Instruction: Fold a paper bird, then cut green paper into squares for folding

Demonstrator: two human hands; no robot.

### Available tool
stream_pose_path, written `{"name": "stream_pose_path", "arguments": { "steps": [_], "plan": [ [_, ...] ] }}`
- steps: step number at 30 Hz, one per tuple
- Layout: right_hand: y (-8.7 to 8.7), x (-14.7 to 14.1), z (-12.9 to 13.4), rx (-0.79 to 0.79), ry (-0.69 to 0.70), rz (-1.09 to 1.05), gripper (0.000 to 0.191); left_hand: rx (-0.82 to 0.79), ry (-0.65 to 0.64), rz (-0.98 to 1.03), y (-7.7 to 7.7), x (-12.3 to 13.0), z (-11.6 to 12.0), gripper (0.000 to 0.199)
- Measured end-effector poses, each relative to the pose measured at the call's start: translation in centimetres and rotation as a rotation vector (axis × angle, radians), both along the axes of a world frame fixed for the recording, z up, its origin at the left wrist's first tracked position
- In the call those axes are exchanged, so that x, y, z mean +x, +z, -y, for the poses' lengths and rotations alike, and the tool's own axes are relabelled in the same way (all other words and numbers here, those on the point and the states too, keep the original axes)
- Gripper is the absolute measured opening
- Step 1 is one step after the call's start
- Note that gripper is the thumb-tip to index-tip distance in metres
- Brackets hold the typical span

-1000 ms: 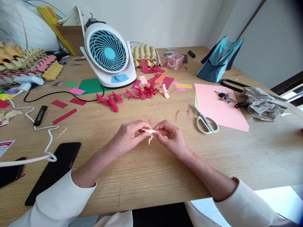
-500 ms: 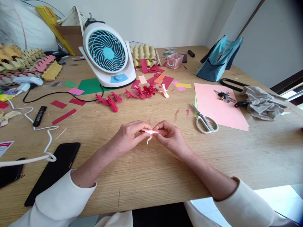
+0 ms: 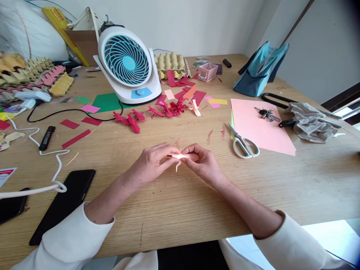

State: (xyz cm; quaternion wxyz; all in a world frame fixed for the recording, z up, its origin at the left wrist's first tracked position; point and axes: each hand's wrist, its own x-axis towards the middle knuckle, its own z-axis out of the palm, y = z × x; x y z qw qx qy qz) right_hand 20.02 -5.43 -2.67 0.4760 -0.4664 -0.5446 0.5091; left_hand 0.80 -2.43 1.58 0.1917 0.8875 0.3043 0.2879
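A small light pink folded paper [image 3: 179, 156] is pinched between both hands above the wooden table [image 3: 180, 213]. My left hand [image 3: 154, 161] grips its left end, and my right hand [image 3: 201, 163] grips its right end, fingertips nearly touching. A thin strip of the paper hangs below the fingertips. Beyond the hands lie several crumpled red paper pieces [image 3: 165, 110] in a row, with a pale pink folded piece [image 3: 195, 108] at the row's right end.
White-handled scissors [image 3: 244, 145] lie at the right beside pink sheets [image 3: 261, 131] with keys [image 3: 267, 114] on top. A white fan [image 3: 128, 63] stands at the back. On the left are a black phone [image 3: 63, 206], a black marker [image 3: 47, 138] and a white cable [image 3: 59, 165].
The hanging strip of the pink paper has shifted slightly to the right. Both hands keep nearly the same place and grip.
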Motion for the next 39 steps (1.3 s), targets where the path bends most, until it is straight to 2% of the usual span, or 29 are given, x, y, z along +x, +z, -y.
{"name": "stream_pose_path", "arguments": {
  "steps": [9,13,18,23,29,35,39],
  "plan": [
    [-1.0,0.4,-0.3,0.191,-0.023,0.058,0.014,0.027,0.011,0.012,0.0,0.1,0.2,0.013],
    [-1.0,0.3,-0.2,0.241,-0.033,0.087,0.010,0.033,0.012,0.021,-0.1,0.2,0.4,0.014],
    [-0.6,0.3,-0.3,0.259,-0.042,0.022,0.013,0.078,0.032,0.048,0.0,0.3,0.3,0.014],
    [0.2,0.6,-0.4,0.161,-0.034,0.000,0.018,0.084,0.047,0.067,0.2,0.3,0.3,0.014],
    [0.0,0.3,-0.3,-0.024,0.005,-0.198,0.028,0.106,0.056,0.061,0.2,0.4,0.5,0.014],
    [-0.4,-0.3,-0.1,-0.052,-0.050,-0.270,0.029,0.118,0.106,0.083,0.0,0.6,0.7,0.015],
    [-0.5,-0.4,0.0,-0.018,-0.060,-0.239,0.028,0.094,0.086,0.078,0.1,0.7,0.7,0.016]
  ]
}}
